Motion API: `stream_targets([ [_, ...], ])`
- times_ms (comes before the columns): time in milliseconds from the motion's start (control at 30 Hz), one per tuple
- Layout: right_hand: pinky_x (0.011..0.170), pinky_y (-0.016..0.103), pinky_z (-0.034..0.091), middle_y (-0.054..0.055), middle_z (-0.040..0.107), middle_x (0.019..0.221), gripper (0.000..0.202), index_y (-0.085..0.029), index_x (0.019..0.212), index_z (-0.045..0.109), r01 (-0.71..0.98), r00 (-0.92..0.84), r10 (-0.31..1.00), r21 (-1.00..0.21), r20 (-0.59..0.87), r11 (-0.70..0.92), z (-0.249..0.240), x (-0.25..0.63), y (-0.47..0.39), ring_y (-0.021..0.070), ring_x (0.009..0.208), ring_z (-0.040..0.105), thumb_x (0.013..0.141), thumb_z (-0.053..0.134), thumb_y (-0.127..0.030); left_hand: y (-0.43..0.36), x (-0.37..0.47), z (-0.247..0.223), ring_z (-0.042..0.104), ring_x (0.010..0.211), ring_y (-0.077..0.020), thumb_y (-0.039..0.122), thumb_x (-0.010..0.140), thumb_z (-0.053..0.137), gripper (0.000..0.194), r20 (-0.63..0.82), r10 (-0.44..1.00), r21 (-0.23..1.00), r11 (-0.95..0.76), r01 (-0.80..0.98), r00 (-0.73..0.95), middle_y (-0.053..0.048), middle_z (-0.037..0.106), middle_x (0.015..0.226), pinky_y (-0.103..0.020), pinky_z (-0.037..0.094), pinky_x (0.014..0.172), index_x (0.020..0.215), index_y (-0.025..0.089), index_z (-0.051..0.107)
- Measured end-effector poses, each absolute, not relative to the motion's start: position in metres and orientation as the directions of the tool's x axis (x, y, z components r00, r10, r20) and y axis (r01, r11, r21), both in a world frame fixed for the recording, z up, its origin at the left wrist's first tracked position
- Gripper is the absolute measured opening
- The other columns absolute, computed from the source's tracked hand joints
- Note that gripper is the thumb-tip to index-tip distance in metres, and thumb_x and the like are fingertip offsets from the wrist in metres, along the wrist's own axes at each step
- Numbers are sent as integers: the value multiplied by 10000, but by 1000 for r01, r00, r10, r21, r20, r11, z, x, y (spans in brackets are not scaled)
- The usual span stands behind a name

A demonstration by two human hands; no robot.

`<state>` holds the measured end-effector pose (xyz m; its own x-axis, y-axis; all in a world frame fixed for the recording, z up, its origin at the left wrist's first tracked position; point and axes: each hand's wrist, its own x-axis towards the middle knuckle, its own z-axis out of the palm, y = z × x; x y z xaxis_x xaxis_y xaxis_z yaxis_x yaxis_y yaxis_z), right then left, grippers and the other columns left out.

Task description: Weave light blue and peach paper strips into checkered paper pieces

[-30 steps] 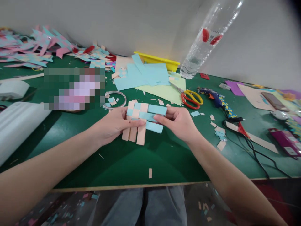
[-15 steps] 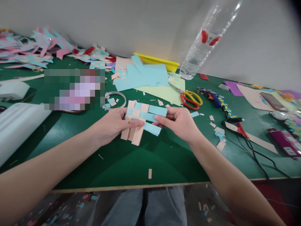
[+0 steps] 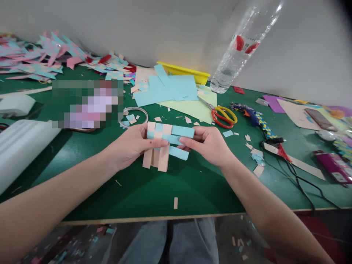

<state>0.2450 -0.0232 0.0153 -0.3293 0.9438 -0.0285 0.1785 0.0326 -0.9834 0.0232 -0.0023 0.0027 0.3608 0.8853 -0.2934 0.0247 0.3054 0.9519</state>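
Observation:
A small piece of woven paper strips (image 3: pixel 158 135), light blue crossed with pale peach, is held up over the green table between my two hands. My left hand (image 3: pixel 132 142) grips its left side, the thumb lying across the front over the weave. My right hand (image 3: pixel 207 143) pinches the blue strip ends (image 3: pixel 183 132) at the right between thumb and fingers. Loose peach ends (image 3: pixel 163 161) hang down below my left thumb. The fingers behind the paper are mostly hidden.
Scissors (image 3: pixel 220 113) with red and yellow handles lie beyond my right hand, beside blue paper sheets (image 3: pixel 176 88). A water bottle (image 3: pixel 236 55) stands against the wall. A tape ring (image 3: pixel 134 116) and a phone (image 3: pixel 88 110) are at left; cables (image 3: pixel 297 176) at right.
The woven piece has turned slightly in my hands. Its middle blue strip now lies over the right peach strip, and the hanging peach ends have spread apart.

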Motion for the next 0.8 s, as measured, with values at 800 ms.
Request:
stream_targets([
  [800,594,210,567,57,769,805,347,-143,934,722,245,-450,864,-962,-225,-122,15,244,-24,131,647,723,785,759,-454,-2,21,-2,698,924,-234,316,625,882,376,-256,911,964,267,10,322,-50,760,1024,-295,565,766,937,185,718],
])
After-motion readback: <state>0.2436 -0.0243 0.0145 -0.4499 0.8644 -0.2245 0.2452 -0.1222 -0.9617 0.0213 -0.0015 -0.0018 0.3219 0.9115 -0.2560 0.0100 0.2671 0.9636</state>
